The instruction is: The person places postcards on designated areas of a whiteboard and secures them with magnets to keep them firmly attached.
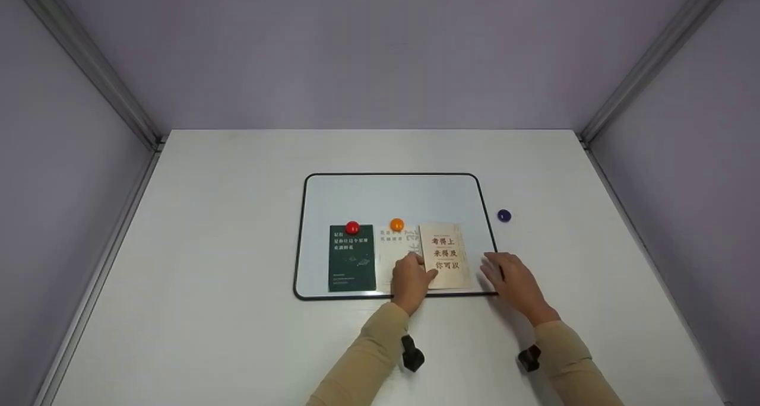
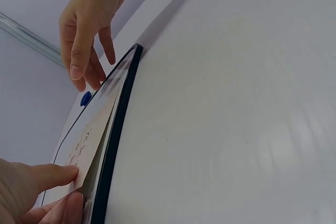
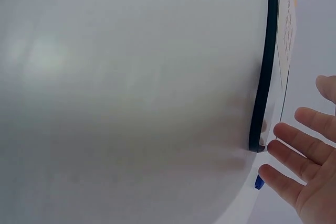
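two cards on the whiteboard (image 1: pixel 356 189) are already pinned, green card (image 1: pixel 351 257) under the red magnet (image 1: pixel 352 227) and white card (image 1: pixel 396 254) under the orange magnet (image 1: pixel 396 224), while the left hand (image 1: pixel 411 280) pinches the unpinned beige card (image 1: pixel 445 256) at its lower left corner, the right hand (image 1: pixel 509 278) hovers open at the board's right edge, and the blue magnet (image 1: pixel 504 215) waits on the bench (image 1: pixel 225 228).

Recording booth, plain lilac walls (image 1: pixel 380 50), bare white table (image 1: pixel 237 216)

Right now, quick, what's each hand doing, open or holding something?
Left hand: pinches the beige card at its lower left edge, on the whiteboard.
Right hand: open, fingers spread, holding nothing, over the whiteboard's right edge.
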The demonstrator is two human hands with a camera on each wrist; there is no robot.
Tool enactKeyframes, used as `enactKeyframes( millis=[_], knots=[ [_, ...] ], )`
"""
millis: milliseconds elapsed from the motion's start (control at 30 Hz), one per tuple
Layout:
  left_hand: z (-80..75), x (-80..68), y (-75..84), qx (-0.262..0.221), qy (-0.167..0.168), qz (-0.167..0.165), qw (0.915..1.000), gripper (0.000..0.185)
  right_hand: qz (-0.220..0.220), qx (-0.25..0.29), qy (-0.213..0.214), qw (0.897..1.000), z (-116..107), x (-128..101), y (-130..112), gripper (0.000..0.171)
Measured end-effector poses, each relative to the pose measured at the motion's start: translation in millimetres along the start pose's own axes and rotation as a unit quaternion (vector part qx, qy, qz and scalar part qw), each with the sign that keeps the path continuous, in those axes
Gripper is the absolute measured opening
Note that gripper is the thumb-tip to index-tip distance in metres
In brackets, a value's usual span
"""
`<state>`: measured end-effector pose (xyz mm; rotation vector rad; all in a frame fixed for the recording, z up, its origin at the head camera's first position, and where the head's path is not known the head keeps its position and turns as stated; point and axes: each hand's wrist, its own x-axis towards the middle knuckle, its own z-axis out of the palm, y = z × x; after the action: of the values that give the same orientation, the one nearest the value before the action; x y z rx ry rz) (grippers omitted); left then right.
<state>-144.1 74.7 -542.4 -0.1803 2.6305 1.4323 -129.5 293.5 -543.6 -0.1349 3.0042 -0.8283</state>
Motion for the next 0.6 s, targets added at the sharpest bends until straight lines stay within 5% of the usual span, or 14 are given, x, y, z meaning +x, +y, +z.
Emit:
enactKeyframes(
  millis=[600],
  knots=[
    [1.5, -1.0, 0.7, 0.016, 0.008, 0.004, 0.9998, 0.027, 0.0, -0.005, 0.011, 1.0, -0.3, 6.2, 3.2, 0.038]
  ],
)
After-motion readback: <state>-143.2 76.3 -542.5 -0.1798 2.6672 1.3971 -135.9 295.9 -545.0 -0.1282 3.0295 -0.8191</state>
